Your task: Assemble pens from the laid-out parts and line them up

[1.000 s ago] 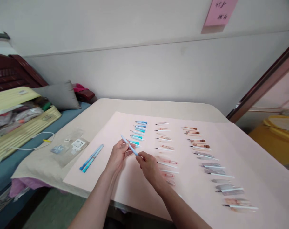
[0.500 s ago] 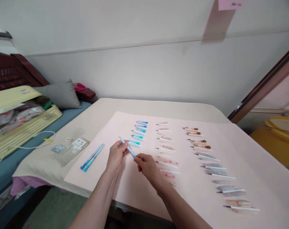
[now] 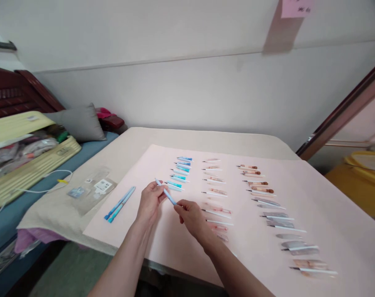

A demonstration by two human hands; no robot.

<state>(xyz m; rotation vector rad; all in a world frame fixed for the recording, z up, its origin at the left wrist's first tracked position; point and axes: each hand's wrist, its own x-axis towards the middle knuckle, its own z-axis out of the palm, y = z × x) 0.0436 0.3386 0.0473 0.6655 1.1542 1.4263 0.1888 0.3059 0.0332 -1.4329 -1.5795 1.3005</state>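
Note:
A light blue pen is held at both ends above a pale pink sheet on the table. My left hand pinches its upper part, my right hand pinches its lower tip. Just beyond the hands lies a column of blue pen parts. To the right of my right hand runs a column of pinkish parts with white refills.
Two blue pens lie at the sheet's left edge, beside clear plastic packets. A third column of brown and grey parts runs right. An open yellow suitcase and grey pillow sit on the bed at left.
Both hands with the pen have drifted slightly left and toward me; the view tipped down a little. The grip looks the same.

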